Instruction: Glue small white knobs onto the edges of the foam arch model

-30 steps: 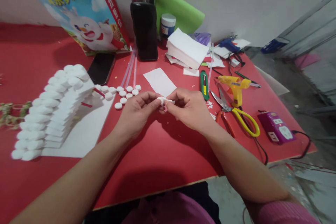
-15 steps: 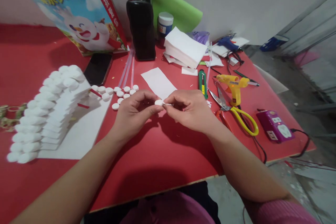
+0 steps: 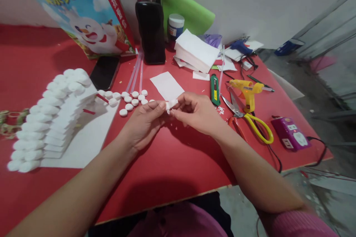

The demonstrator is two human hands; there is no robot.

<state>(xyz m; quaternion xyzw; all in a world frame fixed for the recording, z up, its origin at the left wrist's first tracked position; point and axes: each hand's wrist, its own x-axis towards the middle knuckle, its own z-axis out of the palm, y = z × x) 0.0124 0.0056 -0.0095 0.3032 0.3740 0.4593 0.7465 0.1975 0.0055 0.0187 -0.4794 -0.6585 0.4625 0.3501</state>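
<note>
My left hand (image 3: 147, 120) pinches a small white piece (image 3: 171, 104) between thumb and fingers. It resembles the round white pieces (image 3: 128, 99) lying just behind that hand, but its exact shape is partly hidden by fingertips. Closed around its right side is my right hand (image 3: 196, 113), thumb and forefinger pressed near it. A blank slip of white paper (image 3: 167, 85) lies beyond both hands. At the left, rows of white round pieces (image 3: 36, 127) are set along a stepped stack of white cards (image 3: 62, 126) on a white sheet (image 3: 91, 148).
On the red table (image 3: 178, 166), a green cutter (image 3: 214, 89), yellow-handled scissors (image 3: 257, 126), a yellow glue gun (image 3: 247, 92) and a purple box (image 3: 290, 133) lie right. A phone (image 3: 105, 72), dark upright bottle (image 3: 150, 31) and paper stack (image 3: 196, 50) stand or lie behind.
The white piece has been tilted up between my fingers and shows a different side. My right hand has shifted slightly; my left has turned, its thumb now higher.
</note>
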